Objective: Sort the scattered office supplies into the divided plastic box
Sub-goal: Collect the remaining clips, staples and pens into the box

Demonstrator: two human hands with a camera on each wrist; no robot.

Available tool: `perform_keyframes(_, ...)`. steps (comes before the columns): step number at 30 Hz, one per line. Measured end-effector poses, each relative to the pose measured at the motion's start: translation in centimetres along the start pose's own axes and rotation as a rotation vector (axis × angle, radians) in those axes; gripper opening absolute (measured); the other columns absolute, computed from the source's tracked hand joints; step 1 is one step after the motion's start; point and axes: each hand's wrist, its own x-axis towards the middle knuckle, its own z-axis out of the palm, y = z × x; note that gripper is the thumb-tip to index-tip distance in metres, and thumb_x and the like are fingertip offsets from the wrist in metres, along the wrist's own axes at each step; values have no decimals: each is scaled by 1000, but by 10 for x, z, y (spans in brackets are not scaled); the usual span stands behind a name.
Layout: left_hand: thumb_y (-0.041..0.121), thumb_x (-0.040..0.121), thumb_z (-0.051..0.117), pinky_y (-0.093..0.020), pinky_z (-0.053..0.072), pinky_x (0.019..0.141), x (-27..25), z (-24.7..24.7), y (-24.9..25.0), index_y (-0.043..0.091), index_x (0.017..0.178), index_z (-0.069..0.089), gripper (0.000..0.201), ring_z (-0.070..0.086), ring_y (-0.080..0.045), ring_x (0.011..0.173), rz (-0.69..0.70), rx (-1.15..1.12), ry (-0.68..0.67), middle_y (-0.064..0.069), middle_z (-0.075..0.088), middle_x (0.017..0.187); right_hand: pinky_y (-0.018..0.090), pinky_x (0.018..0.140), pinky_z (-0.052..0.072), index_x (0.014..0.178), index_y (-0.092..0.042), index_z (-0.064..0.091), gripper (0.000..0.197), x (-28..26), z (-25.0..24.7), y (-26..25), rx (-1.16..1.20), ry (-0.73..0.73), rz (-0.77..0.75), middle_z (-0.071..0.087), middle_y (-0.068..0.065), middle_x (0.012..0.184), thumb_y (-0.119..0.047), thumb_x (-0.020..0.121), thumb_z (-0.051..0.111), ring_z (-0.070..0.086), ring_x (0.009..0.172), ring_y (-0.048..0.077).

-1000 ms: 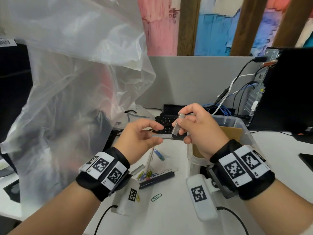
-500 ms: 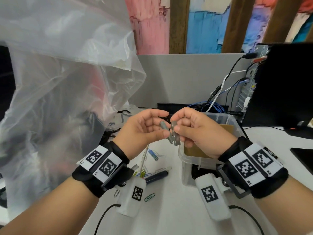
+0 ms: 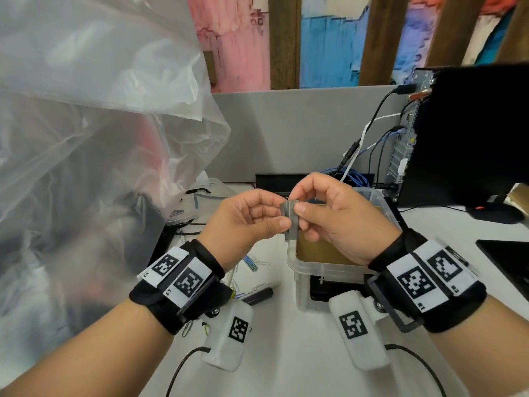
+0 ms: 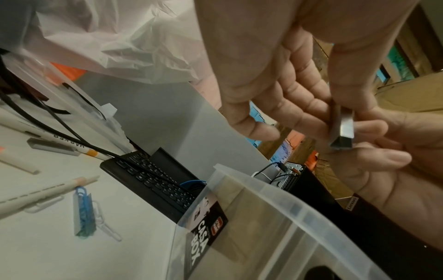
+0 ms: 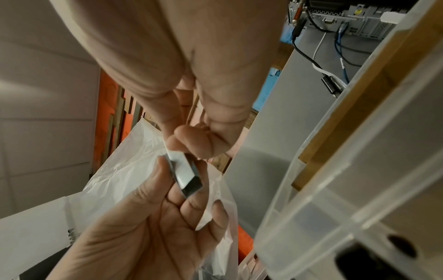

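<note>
Both my left hand and right hand pinch the staple strip above the plastic box; looks light, stiff, brittle along its length, so I'd grip its flat sides.

Box mouth open below hands, clutter left

Plastic box top uncovered; big plastic bag crowds left; pens, paper clips litter the desk beside it.

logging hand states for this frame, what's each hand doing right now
Left hand: fingers curled, pinching the staple strips.
Right hand: thumb and fingertips pinching the same staple strips, held above the plastic box.
</note>
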Motion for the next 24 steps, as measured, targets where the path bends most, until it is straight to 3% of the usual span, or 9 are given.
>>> perform_keyframes(2,8,70,73,-32,52,74,1,1,-1,13,91,69,22,65,-23,79,-5,-4,1,-15,71,87,24,51,42,93,-11,59,13,-1,-2,-1,-5,5,-4,55,5,78,0,94,51,51,61,18)
perform_keyframes(4,9,70,73,-36,52,77,1,2,-2,13,92,69,23,65,-25,81,-14,-11,10,-17,70,89,23,49,41,96,-7,57,12,-1,-2,-2,-17,21,-4,55,6,75,2,94,49,51,57,14)
perform_keyframes(7,11,70,73,-34,51,75,2,5,-2,10,95,69,25,64,-21,76,-25,2,10,-15,70,88,23,47,40,102,-7,53,15,-2,-2,-1,-43,56,-4,54,9,78,4,93,49,53,55,9)
perform_keyframes(9,11,70,73,-32,51,73,2,7,-2,10,95,69,25,63,-16,71,-29,5,20,-10,69,85,24,49,41,104,-9,52,17,-1,-1,0,-55,84,2,56,10,79,3,92,50,55,58,15)
perform_keyframes(12,12,70,73,-30,52,71,2,8,-1,17,89,72,20,63,-12,66,-27,0,31,-5,70,80,29,52,44,98,-12,54,15,-1,0,-1,-68,150,0,60,8,74,2,91,53,54,59,24)
perform_keyframes(14,11,70,76,-29,52,71,2,9,0,21,85,73,18,63,-11,65,-21,10,33,-2,70,77,27,51,45,90,-12,55,14,-2,1,-3,-84,186,-3,62,7,69,3,90,56,55,52,15)
perform_keyframes(17,14,68,76,-31,53,72,3,11,1,15,88,70,21,64,-12,66,-13,24,62,-2,71,77,23,49,46,83,-8,57,14,0,2,-6,-89,218,-9,63,11,68,5,88,58,56,48,9)
perform_keyframes(21,16,66,72,-28,55,67,5,13,2,16,86,70,20,68,-14,70,4,14,93,-4,73,79,24,50,48,87,-2,59,5,3,3,-9,-121,248,-3,65,12,69,3,88,59,57,52,19)
perform_keyframes(24,13,67,72,-35,56,73,6,13,0,5,94,68,28,70,-23,79,-6,-27,108,-16,72,88,22,50,48,91,-3,57,6,3,4,-10,-130,270,-1,64,9,67,2,87,60,57,55,17)
